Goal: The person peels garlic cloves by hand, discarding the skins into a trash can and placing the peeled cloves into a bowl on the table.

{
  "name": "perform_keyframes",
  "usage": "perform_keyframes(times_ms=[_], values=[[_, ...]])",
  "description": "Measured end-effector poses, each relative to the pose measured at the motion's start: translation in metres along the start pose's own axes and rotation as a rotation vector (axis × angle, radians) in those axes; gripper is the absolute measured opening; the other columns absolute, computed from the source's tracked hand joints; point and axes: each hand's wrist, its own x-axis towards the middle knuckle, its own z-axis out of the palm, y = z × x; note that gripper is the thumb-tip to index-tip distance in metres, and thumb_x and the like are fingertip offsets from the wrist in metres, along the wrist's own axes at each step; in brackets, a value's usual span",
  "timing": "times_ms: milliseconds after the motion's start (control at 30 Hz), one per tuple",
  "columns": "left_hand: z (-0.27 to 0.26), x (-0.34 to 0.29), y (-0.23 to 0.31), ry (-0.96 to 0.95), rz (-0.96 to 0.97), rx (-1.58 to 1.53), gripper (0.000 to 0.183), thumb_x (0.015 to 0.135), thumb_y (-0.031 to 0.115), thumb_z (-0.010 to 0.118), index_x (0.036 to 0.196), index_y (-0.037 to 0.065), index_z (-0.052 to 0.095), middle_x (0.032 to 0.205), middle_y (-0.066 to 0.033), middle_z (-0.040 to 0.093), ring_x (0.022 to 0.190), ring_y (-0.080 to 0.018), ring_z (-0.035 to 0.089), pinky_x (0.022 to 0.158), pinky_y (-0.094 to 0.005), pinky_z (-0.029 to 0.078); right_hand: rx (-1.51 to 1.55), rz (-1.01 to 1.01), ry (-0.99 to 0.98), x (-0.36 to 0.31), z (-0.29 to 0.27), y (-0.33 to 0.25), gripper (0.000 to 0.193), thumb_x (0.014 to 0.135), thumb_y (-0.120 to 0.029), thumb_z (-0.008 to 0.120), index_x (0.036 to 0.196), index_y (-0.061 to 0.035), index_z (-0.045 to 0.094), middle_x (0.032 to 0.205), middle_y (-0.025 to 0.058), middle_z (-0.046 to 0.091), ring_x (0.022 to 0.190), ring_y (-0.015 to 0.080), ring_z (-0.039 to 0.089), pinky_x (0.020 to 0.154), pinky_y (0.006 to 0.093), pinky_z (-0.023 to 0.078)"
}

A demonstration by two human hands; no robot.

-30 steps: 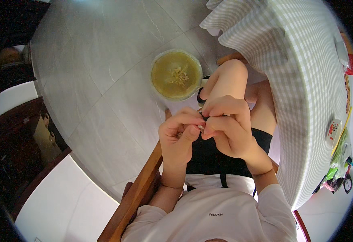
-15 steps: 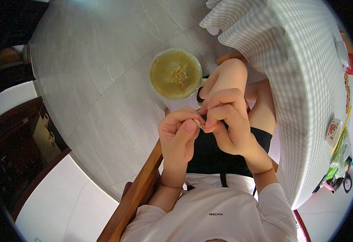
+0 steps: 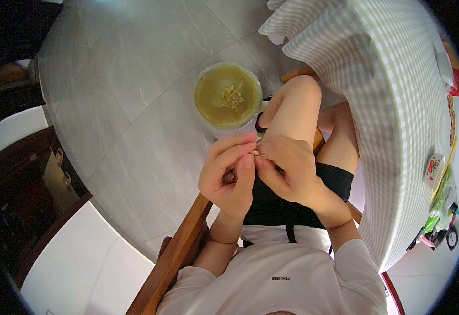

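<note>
Head view shows your left hand [image 3: 227, 170] and right hand [image 3: 288, 170] meeting near the centre of the frame, thumbs and fingertips pinched narrow on a small pale piece [image 3: 254, 153]. Your left fingers also curl around a brown lump [image 3: 230, 177]. Towards upper centre, a round yellowish bin [image 3: 208, 105] holds pale scraps [image 3: 232, 98]; a checked tablecloth [image 3: 384, 100] hangs at right.
</note>
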Motion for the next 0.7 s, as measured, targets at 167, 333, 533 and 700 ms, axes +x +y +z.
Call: perform_keyframes(times_ms=[167, 333, 533, 700], values=[[0.0, 0.003, 0.003, -0.007, 0.058, 0.106, 0.014, 0.073, -0.005, 0.055, 0.086, -0.004, 0.061, 0.091, -0.0159, 0.06, 0.077, -0.0184, 0.058, 0.068, -0.0243, 0.045, -0.175, -0.109, 0.092, 0.002, -0.002, -0.001, 0.018, 0.06, -0.01, 0.064, 0.074, -0.0055, 0.055, 0.062, 0.0051, 0.049, 0.05, 0.02, 0.05, 0.042, 0.0299, 0.039], [0.0, 0.004, 0.003, -0.012, 0.067, 0.138, 0.014, 0.072, -0.004, 0.057, 0.085, -0.004, 0.061, 0.089, -0.0161, 0.061, 0.077, -0.0185, 0.059, 0.068, -0.0238, 0.045, -0.275, -0.162, 0.104, 0.002, -0.003, 0.001, 0.019, 0.057, -0.006, 0.064, 0.073, -0.0039, 0.056, 0.06, 0.0045, 0.049, 0.049, 0.0198, 0.05, 0.042, 0.0285, 0.039], [0.001, 0.003, -0.002, 0.031, 0.033, 0.108, 0.01, 0.073, -0.004, 0.056, 0.081, -0.004, 0.061, 0.085, -0.015, 0.062, 0.073, -0.0165, 0.059, 0.065, -0.0226, 0.045, -0.38, -0.183, 0.122, 0.0, 0.005, 0.0, 0.019, 0.056, -0.009, 0.064, 0.072, -0.0054, 0.056, 0.058, 0.0027, 0.045, 0.047, 0.0176, 0.047, 0.04, 0.0274, 0.036], [-0.001, 0.0, 0.001, 0.043, -0.07, -0.016, 0.007, 0.075, -0.003, 0.054, 0.08, -0.004, 0.059, 0.084, -0.0144, 0.061, 0.068, -0.0111, 0.057, 0.057, -0.0182, 0.043, -0.37, -0.196, 0.174, -0.001, 0.007, -0.002, 0.018, 0.057, -0.014, 0.064, 0.072, -0.0078, 0.055, 0.056, 0.0017, 0.041, 0.046, 0.017, 0.044, 0.039, 0.0283, 0.035]])
